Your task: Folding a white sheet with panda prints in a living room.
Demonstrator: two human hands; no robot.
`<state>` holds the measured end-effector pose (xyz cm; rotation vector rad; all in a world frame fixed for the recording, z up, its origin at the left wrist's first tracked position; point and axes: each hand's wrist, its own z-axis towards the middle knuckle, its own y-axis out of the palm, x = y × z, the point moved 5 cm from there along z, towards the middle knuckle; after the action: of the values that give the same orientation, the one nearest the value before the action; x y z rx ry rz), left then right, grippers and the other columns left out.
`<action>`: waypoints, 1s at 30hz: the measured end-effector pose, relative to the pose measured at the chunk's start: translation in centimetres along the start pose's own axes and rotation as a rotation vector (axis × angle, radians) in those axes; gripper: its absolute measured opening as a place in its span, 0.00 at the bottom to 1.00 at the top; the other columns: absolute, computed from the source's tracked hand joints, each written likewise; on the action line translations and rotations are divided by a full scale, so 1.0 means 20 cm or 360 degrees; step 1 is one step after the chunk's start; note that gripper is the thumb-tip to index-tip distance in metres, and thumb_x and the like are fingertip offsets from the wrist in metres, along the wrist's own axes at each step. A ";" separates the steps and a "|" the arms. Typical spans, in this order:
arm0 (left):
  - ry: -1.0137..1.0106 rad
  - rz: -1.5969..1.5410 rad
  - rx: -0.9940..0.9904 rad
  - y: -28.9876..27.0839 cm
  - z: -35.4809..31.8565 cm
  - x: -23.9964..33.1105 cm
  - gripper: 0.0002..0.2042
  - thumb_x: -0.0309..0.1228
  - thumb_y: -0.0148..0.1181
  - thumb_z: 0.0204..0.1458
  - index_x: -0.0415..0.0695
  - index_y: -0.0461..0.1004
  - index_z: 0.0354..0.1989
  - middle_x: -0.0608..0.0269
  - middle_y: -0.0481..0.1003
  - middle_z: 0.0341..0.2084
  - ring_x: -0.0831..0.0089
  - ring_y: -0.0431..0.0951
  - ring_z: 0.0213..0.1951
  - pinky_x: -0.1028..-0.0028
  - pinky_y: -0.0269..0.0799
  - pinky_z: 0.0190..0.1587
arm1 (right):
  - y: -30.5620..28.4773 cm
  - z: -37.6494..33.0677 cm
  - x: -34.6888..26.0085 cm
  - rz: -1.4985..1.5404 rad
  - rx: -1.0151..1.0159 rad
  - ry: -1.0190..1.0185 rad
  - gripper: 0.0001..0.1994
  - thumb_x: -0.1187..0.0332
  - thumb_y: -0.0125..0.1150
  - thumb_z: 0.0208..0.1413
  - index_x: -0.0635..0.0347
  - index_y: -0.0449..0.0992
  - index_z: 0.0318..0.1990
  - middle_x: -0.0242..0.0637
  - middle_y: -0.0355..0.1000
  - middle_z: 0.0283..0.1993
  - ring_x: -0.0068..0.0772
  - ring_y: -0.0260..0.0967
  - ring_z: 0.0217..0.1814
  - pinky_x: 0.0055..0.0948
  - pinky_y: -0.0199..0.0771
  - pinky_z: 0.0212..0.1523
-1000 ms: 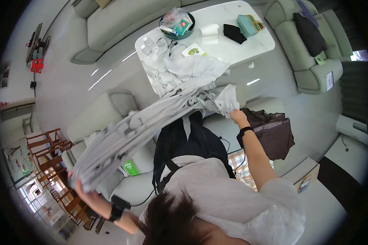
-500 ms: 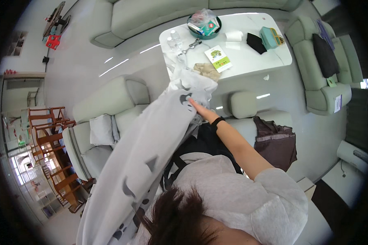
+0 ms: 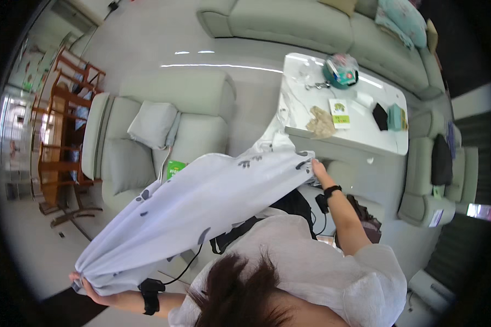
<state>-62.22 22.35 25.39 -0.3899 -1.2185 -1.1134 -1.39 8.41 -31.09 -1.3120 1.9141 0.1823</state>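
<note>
Clearly, both hands (image 3: 319,171) clutching white patterned cloth (image 3: 185,191), stretched between them.

Wears lt-grey short-slv top (image 3: 311,261) + blk wrist straps (image 3: 150,301) w/ thin blk cables (image 3: 193,260).

"What do you see in those hands?"

"A white cloth with dark grey motifs (image 3: 185,196), spread between them. The left hand (image 3: 88,285) clutches a gathered end; the right hand (image 3: 318,169) grips the edge, below the coffee table (image 3: 365,137)."

"And the rest of it?"

"A narrow strip trails up to the table's left end."

"What's lying there?"

"A crumpled beige cloth (image 3: 322,123) beside a white-and-green booklet (image 3: 339,113), with a round teal container (image 3: 333,80) just behind."
</note>
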 end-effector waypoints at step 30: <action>-0.0914 0.1556 -0.1123 0.01 -0.08 -1.25 0.16 0.35 0.47 0.45 0.32 0.64 0.34 0.51 0.68 0.28 0.69 0.67 0.32 0.75 0.61 0.33 | 1.21 -1.37 -2.19 -0.1828 -0.0559 -0.2027 0.21 0.52 0.59 0.29 0.65 0.70 0.20 0.45 0.67 0.19 0.44 0.66 0.26 0.34 0.64 0.25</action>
<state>-59.48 32.94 2.80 -1.7263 -0.8550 -0.5155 -29.42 36.90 9.64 -1.6769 -0.0206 0.5771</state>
